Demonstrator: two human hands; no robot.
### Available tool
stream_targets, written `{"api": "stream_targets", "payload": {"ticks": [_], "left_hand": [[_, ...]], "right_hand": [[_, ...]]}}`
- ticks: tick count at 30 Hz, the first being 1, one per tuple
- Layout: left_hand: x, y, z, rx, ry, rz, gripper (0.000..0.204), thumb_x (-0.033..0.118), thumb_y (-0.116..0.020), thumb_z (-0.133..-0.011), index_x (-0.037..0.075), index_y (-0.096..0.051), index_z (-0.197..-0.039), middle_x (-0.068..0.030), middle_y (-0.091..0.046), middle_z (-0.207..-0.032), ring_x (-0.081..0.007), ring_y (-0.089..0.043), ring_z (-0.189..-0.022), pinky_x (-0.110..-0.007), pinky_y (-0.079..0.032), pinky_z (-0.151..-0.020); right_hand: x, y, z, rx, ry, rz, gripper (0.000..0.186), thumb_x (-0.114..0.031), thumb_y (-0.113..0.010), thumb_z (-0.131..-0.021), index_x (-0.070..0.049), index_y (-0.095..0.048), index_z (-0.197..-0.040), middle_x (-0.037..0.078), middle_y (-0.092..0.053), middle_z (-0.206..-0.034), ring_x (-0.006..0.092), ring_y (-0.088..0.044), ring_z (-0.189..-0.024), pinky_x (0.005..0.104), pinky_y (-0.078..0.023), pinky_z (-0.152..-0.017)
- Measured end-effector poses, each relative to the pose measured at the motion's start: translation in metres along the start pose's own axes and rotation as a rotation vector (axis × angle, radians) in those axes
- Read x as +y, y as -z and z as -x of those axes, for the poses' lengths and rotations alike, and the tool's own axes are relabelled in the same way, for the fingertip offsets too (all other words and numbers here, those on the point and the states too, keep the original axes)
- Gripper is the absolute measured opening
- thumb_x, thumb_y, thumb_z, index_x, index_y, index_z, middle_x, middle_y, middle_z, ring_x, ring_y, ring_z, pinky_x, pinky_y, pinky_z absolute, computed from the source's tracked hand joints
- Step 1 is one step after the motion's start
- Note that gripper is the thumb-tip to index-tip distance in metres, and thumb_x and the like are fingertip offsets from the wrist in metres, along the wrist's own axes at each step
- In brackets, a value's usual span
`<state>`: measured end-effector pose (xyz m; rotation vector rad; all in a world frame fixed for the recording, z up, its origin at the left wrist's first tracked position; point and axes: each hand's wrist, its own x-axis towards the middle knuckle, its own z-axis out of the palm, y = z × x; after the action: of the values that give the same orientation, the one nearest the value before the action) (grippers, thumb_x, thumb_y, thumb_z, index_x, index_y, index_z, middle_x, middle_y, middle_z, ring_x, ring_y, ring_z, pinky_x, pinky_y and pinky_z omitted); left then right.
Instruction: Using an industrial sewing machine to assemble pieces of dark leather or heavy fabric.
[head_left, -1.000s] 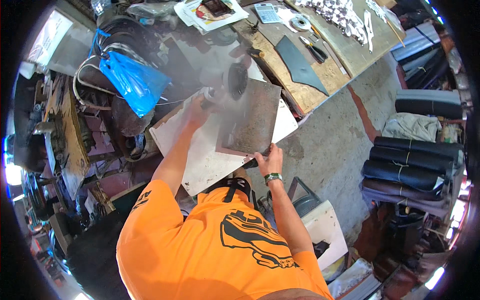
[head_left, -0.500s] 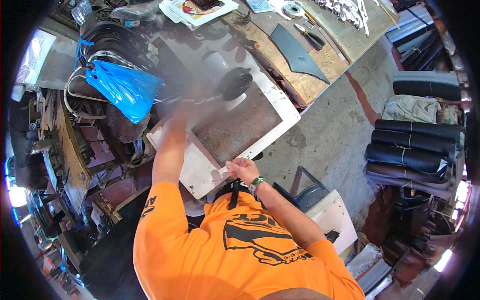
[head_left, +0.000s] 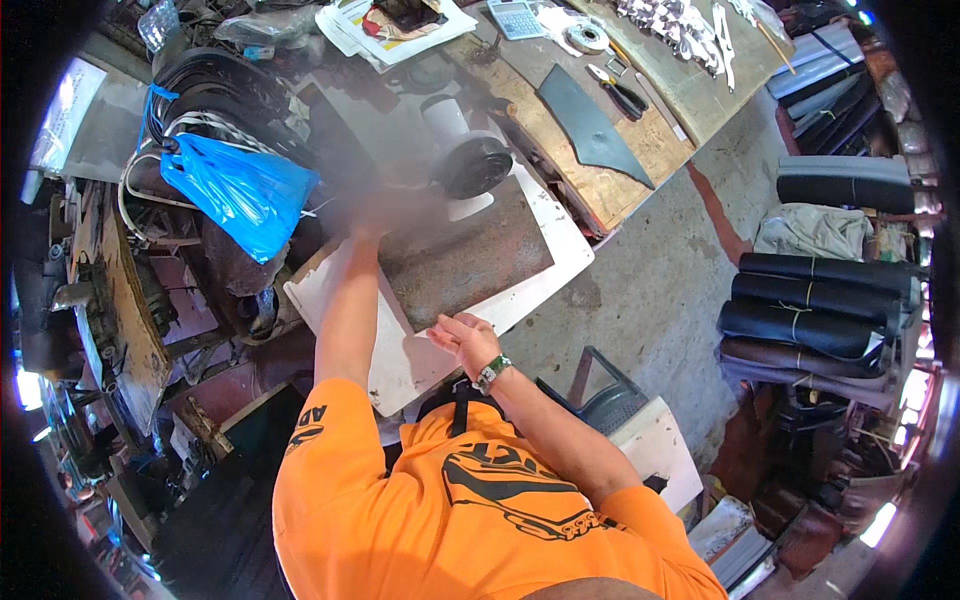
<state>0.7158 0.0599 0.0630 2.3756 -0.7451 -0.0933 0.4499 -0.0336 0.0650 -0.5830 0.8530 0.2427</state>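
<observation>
A dark speckled rectangular plate (head_left: 475, 255) lies on a white board (head_left: 410, 370) in front of me. My right hand (head_left: 460, 335) has its fingers closed at the plate's near corner, gripping the edge. My left forearm reaches up along the plate's left side; my left hand (head_left: 372, 222) is lost in a hazy blur at the far left corner, so its fingers are hidden. Beyond the plate stands a white fitting with a round dark disc (head_left: 478, 167), partly veiled by the haze. A blue plastic bag (head_left: 235, 195) hangs just left of my left hand.
A wooden bench (head_left: 630, 210) holds a dark cut piece (head_left: 590, 130), pliers (head_left: 620, 95) and a calculator (head_left: 515, 18). Rolls of dark material (head_left: 800, 320) lie right. A dark chair (head_left: 590, 390) and white panel (head_left: 660, 450) are below. Cluttered shelving (head_left: 140, 330) lines the left.
The plate and board have turned and shifted toward the lower left. My right hand has moved left and slightly down along with them; my left hand has moved slightly down and left.
</observation>
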Motion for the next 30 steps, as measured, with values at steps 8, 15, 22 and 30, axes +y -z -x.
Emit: {"api": "stream_targets", "payload": {"ticks": [8, 15, 22, 30], "left_hand": [[0.064, 0.034, -0.039, -0.126, 0.162, -0.014, 0.039, 0.025, -0.074, -0.081, 0.001, -0.066, -0.11, -0.0161, -0.069, -0.089, -0.0337, -0.067, -0.085, -0.045, -0.051, -0.075], [-0.103, -0.021, -0.05, 0.022, 0.035, 0.156, 0.033, 0.018, -0.066, -0.085, -0.002, -0.061, -0.11, -0.0178, -0.067, -0.093, -0.0317, -0.062, -0.089, -0.042, -0.047, -0.081], [-0.063, -0.022, 0.023, 0.166, 0.115, 0.012, 0.037, 0.018, -0.052, -0.096, 0.001, -0.056, -0.129, -0.022, -0.058, -0.131, -0.0414, -0.05, -0.124, -0.048, -0.035, -0.11], [0.1, -0.019, 0.142, 0.119, -0.073, -0.072, 0.023, 0.013, -0.068, -0.084, 0.005, -0.068, -0.105, -0.0132, -0.066, -0.113, -0.035, -0.058, -0.111, -0.043, -0.046, -0.096]], "right_hand": [[-0.018, -0.017, -0.022, 0.012, 0.026, -0.009, 0.059, -0.004, -0.064, -0.09, 0.019, -0.03, -0.133, 0.024, -0.062, -0.109, 0.0335, -0.07, -0.098, 0.0417, -0.057, -0.092], [-0.009, -0.018, -0.051, -0.19, -0.013, 0.058, 0.066, -0.001, -0.058, -0.088, 0.019, -0.024, -0.141, 0.026, -0.061, -0.116, 0.0362, -0.068, -0.104, 0.0431, -0.057, -0.091], [-0.017, -0.017, -0.044, -0.174, -0.006, 0.046, 0.07, -0.002, -0.059, -0.088, 0.014, -0.022, -0.146, 0.028, -0.058, -0.127, 0.0342, -0.067, -0.108, 0.0385, -0.057, -0.087], [-0.005, 0.042, -0.039, -0.237, 0.097, 0.313, 0.068, -0.003, -0.063, -0.087, 0.003, -0.034, -0.149, 0.017, -0.064, -0.125, 0.0228, -0.068, -0.108, 0.0317, -0.055, -0.083]]}}
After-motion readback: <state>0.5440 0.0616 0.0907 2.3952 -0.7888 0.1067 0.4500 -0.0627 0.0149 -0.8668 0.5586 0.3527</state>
